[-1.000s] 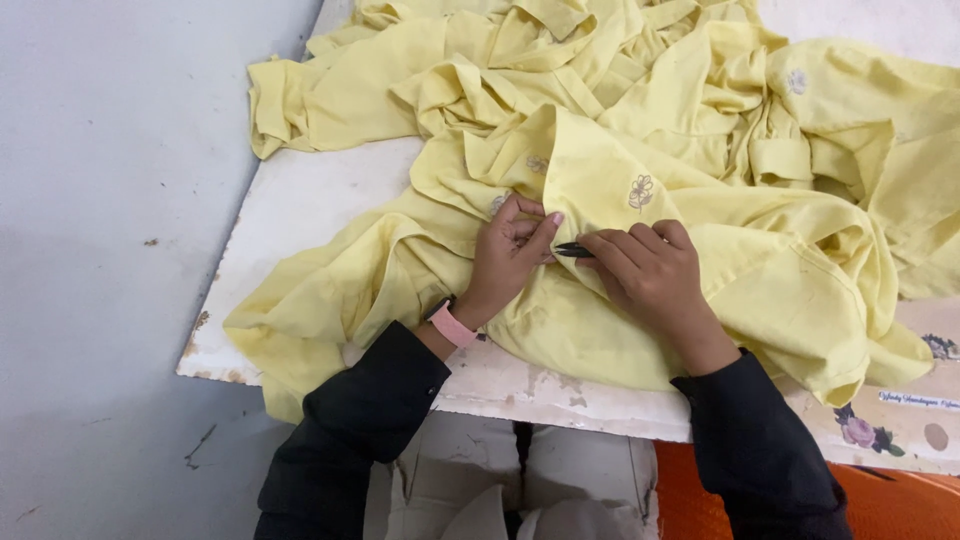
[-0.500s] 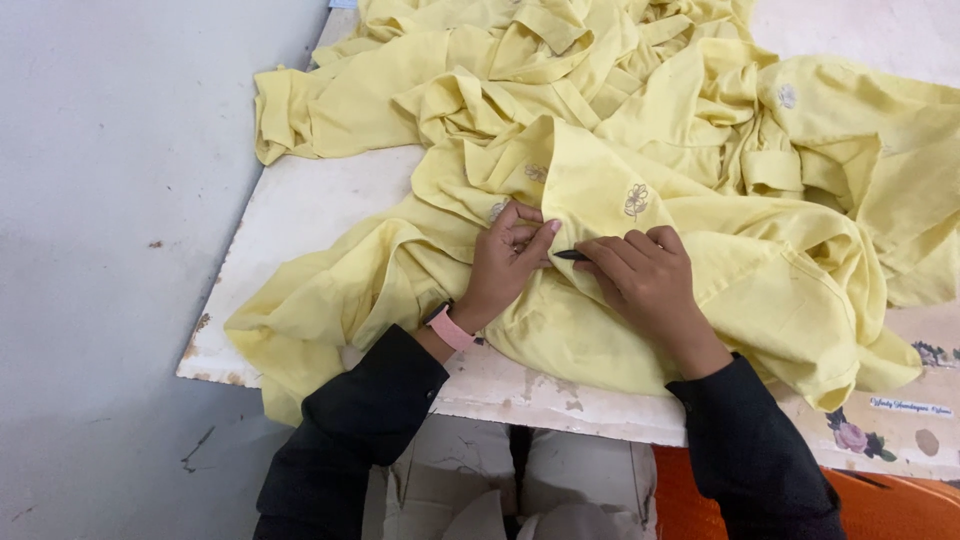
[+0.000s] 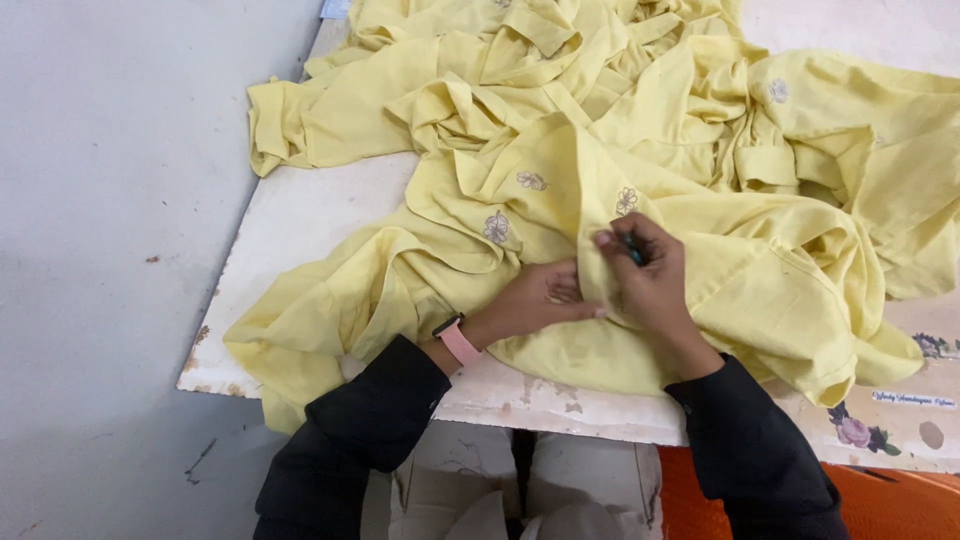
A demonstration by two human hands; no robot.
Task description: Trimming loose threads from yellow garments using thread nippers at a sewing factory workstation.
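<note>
A: Yellow garment (image 3: 640, 330) at centre frame, draped over the white board (image 3: 300, 230). Right hand (image 3: 650, 275) pinching a fold near an embroidered flower (image 3: 626, 200), closed on a small dark tool (image 3: 632, 250), kind unclear.

B: Left hand (image 3: 535, 305)?

A: Flat on the cloth just beside the right, fingers loosely curled, pressing, holding nothing. Pink wristband (image 3: 458, 342) at the cuff.

B: Changed from a second ago?

A: Right hand shifted up toward the fold edge; two more flowers (image 3: 497, 227) now exposed left of the hands. Looks like working along the cloth, motif by motif.

B: Surroundings?

A: More yellow garments (image 3: 560, 60) heaped in upper frame, grey floor (image 3: 100, 250) left, orange surface (image 3: 900, 505) lower right.
</note>
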